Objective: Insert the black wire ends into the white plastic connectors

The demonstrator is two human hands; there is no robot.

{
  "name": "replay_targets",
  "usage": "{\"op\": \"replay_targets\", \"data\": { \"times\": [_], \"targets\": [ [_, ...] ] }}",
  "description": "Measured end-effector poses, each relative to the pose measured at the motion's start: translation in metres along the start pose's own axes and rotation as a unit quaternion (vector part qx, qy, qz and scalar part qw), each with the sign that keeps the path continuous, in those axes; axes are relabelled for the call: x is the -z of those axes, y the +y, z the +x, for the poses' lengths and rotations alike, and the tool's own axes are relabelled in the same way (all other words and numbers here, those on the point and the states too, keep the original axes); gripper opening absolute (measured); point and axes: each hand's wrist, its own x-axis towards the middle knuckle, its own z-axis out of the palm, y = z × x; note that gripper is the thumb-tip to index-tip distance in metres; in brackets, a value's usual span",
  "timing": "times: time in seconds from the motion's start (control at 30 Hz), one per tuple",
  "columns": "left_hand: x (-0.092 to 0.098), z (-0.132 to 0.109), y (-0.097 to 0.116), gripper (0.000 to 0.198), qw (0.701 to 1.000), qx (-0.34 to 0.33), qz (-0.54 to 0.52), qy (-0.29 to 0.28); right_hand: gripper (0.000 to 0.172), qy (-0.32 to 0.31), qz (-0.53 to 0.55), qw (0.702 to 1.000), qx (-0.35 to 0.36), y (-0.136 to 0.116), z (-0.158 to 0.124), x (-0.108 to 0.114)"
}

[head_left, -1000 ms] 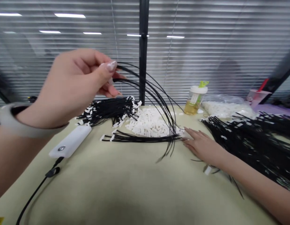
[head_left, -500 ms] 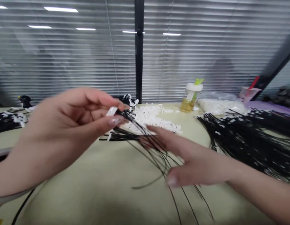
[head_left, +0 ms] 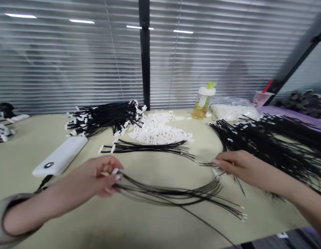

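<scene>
My left hand (head_left: 103, 176) pinches the white-tagged end of a bundle of thin black cables (head_left: 176, 193), which curves to the right above the table. My right hand (head_left: 235, 166) is closed on the ends of a few thin black cables at the right, near a small white piece (head_left: 215, 173) by the bundle's far end. Behind the held bundle, a second bundle of black cables (head_left: 150, 148) with white pieces at its left end lies on the table. Beyond it is a heap of small white pieces (head_left: 162, 131).
Black cable piles lie at the back left (head_left: 103, 116) and right (head_left: 253, 145). A white power bank (head_left: 61, 155) is at the left. A jar of yellow liquid (head_left: 202, 103), a plastic bag (head_left: 234, 110) and a cup (head_left: 261, 99) stand behind.
My left hand has moved down and away, with the bundle now stretched to the right. My right hand has moved right and closed on cable ends. The view has shifted, showing more table.
</scene>
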Motion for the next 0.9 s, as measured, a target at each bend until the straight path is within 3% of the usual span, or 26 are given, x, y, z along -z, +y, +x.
{"op": "replay_targets", "data": {
  "times": [0.13, 0.3, 0.4, 0.5, 0.53, 0.63, 0.67, 0.8, 0.9],
  "targets": [
    [-0.016, -0.002, -0.015, 0.021, 0.996, 0.065, 0.0, -0.057, 0.043, -0.008, -0.15, 0.986, -0.072, 0.01, 0.009, -0.033],
    [-0.011, -0.003, -0.013, 0.021, 0.991, 0.091, -0.055, -0.085, 0.038, 0.0, -0.148, 0.987, -0.068, 0.014, 0.014, -0.039],
    [0.0, -0.002, -0.017, 0.023, 0.989, 0.111, -0.083, -0.054, 0.037, 0.019, -0.094, 0.993, -0.065, 0.017, 0.016, -0.027],
    [0.006, -0.002, -0.025, 0.023, 0.981, 0.12, -0.15, -0.009, 0.034, 0.101, 0.052, 0.991, -0.065, 0.011, 0.026, -0.003],
    [0.006, -0.002, -0.027, 0.023, 0.978, 0.122, -0.17, -0.008, 0.034, 0.131, 0.106, 0.984, -0.056, 0.006, 0.032, 0.006],
    [0.0, 0.001, -0.031, 0.024, 0.968, 0.122, -0.219, -0.02, 0.03, 0.273, 0.261, 0.926, -0.007, -0.018, 0.048, 0.036],
    [-0.002, 0.002, -0.033, 0.024, 0.965, 0.118, -0.234, -0.017, 0.028, 0.296, 0.264, 0.918, 0.004, -0.026, 0.052, 0.046],
    [-0.004, 0.008, -0.04, 0.023, 0.954, 0.097, -0.284, 0.01, 0.024, 0.242, 0.122, 0.962, -0.031, -0.048, 0.056, 0.075],
    [-0.01, 0.01, -0.042, 0.022, 0.955, 0.091, -0.282, -0.001, 0.022, 0.314, 0.045, 0.947, -0.046, -0.062, 0.053, 0.079]
  ]
}}
